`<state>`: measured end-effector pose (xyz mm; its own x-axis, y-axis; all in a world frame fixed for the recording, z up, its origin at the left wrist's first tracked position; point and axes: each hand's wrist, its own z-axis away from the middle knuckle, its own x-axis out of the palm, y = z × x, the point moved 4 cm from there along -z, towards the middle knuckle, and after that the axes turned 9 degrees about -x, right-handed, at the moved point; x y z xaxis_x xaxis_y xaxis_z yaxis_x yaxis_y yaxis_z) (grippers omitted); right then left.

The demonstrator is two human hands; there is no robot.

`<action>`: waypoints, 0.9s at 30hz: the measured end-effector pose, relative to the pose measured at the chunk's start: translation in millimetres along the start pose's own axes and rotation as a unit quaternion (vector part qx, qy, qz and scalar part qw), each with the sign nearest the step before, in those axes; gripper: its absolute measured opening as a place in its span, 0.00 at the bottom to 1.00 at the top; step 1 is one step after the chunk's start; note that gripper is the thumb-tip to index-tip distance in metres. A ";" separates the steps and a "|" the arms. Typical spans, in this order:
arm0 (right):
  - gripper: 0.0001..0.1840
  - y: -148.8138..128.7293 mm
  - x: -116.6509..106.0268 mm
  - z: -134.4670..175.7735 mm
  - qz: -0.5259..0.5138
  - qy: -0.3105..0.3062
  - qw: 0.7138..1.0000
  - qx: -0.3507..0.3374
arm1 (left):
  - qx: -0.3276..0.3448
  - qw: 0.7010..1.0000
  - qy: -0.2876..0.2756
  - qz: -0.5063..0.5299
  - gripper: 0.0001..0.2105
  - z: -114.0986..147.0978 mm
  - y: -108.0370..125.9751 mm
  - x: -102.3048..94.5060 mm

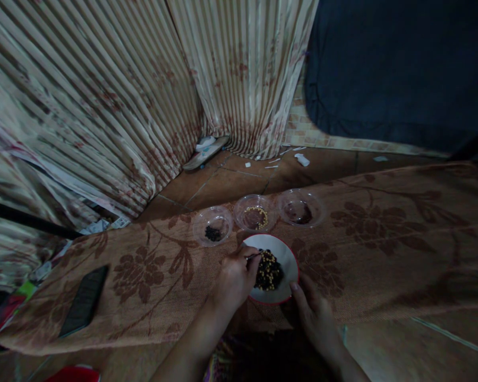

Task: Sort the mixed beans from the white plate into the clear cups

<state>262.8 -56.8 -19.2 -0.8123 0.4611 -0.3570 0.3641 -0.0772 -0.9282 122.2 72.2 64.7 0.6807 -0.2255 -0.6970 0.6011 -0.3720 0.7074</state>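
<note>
A white bowl (pixel 289 262) with a red rim holds a mixed heap of black and yellow grains or beans (pixel 269 271). My right hand (pixel 311 305) grips its right edge, thumb on the rim. Over the heap's left side, my left hand (pixel 233 276) is closed in a pinch near a small dark thing too unclear to name. Three clear plastic cups stand beyond the bowl: the left cup (pixel 201 228) has black grains, the middle cup (pixel 242 212) has yellow ones, and the right cup (pixel 318 209) shows no grains that I can make out.
A patterned brown cloth (pixel 223 297) covers the long narrow surface. On its left part lies a dark phone (pixel 84 300). Striped curtains (pixel 239 69) hang behind, with a slipper (pixel 206 154) and white scraps on the tiled floor. Something red (pixel 74 374) shows at the lower left.
</note>
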 end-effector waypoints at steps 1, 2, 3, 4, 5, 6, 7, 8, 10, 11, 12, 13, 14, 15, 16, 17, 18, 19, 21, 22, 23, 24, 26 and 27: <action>0.24 0.1 0.3 0.3 0.000 -0.004 1.000 0.001 | -0.001 1.000 -0.003 -0.003 0.06 -0.1 0.3 0.3; 0.24 0.2 0.6 0.6 -0.002 -0.008 1.000 0.003 | -0.002 1.000 -0.004 -0.007 0.06 -0.3 0.5 0.6; 0.24 0.4 0.8 0.9 -0.003 -0.011 1.000 0.006 | -0.004 1.000 -0.005 -0.010 0.06 -0.4 0.6 0.8; 0.24 0.3 0.9 1.2 -0.005 -0.012 1.000 0.008 | -0.004 1.000 -0.006 -0.013 0.06 -0.6 0.6 1.0; 0.24 0.1 0.8 1.3 -0.006 -0.012 1.000 0.008 | -0.005 1.000 -0.006 -0.014 0.06 -0.6 0.7 1.2; 0.25 -0.4 0.6 1.3 -0.006 -0.012 1.000 0.007 | -0.005 1.000 -0.007 -0.015 0.06 -0.7 0.8 1.4; 0.25 -1.0 0.2 1.2 -0.005 -0.011 1.000 0.005 | -0.006 1.000 -0.006 -0.015 0.06 -0.8 0.9 1.4; 0.25 -1.8 -0.2 1.0 -0.003 -0.010 1.000 0.003 | -0.007 1.000 -0.005 -0.014 0.06 -0.8 1.0 1.3; 0.24 -3.7 -1.0 0.5 0.002 -0.011 1.000 -0.002 | -0.010 1.000 -0.007 -0.011 0.06 -0.6 1.4 1.3; 0.24 -4.6 -1.5 0.3 0.005 -0.009 1.000 -0.005 | -0.011 1.000 -0.005 -0.009 0.06 -0.5 1.7 1.1; 0.24 -5.5 -1.9 0.1 0.008 -0.007 1.000 -0.008 | -0.010 1.000 -0.003 -0.008 0.06 -0.3 1.9 1.0; 0.24 -6.1 -2.1 0.0 0.010 -0.005 1.000 -0.010 | -0.009 1.000 -0.001 -0.008 0.06 -0.1 2.0 0.8; 0.24 -6.4 -2.2 -0.1 0.009 -0.004 1.000 -0.011 | -0.008 1.000 0.001 -0.008 0.06 0.1 1.9 0.8; 0.24 -6.3 -2.0 -0.1 0.007 -0.003 1.000 -0.011 | -0.008 1.000 0.002 -0.008 0.06 0.2 1.6 0.9; 0.24 -5.9 -1.6 0.0 0.003 -0.004 1.000 -0.010 | -0.009 1.000 0.003 -0.008 0.06 0.3 1.2 1.0; 0.24 -5.1 -1.2 0.1 -0.001 -0.006 1.000 -0.008 | -0.008 1.000 0.002 -0.008 0.06 0.3 0.7 1.4; 0.24 -4.2 -0.7 0.2 -0.004 -0.007 1.000 -0.006 | -0.008 1.000 0.001 -0.008 0.06 0.2 0.4 1.7; 0.24 -3.2 -0.4 0.3 -0.005 -0.008 1.000 -0.004 | -0.007 1.000 0.000 -0.009 0.06 0.2 0.2 1.9; 0.23 -1.8 -0.3 0.3 -0.005 -0.007 1.000 -0.001 | -0.007 1.000 -0.001 -0.010 0.06 0.0 0.0 2.1; 0.23 -1.7 -0.4 0.2 -0.005 -0.006 1.000 0.000 | -0.008 1.000 0.000 -0.010 0.06 -0.1 0.0 2.0; 0.23 -1.9 -0.5 0.1 -0.005 -0.007 1.000 0.001 | -0.008 1.000 0.001 -0.010 0.06 -0.1 0.1 1.9; 0.23 -2.5 -0.6 -0.1 -0.006 -0.009 1.000 0.001 | -0.008 1.000 0.002 -0.009 0.06 -0.2 0.3 1.8; 0.23 -4.3 -0.6 -0.5 -0.008 -0.014 1.000 0.000 | -0.005 1.000 0.004 -0.009 0.06 -0.2 0.8 1.6; 0.23 -5.2 -0.7 -0.7 -0.007 -0.014 1.000 -0.002 | -0.003 1.000 0.004 -0.009 0.06 -0.2 0.9 1.6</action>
<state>261.9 -56.0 -14.1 -0.8303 0.4367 -0.3463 0.3538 -0.0671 -0.9329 124.0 71.7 64.2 0.6734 -0.2112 -0.7085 0.6158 -0.3700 0.6956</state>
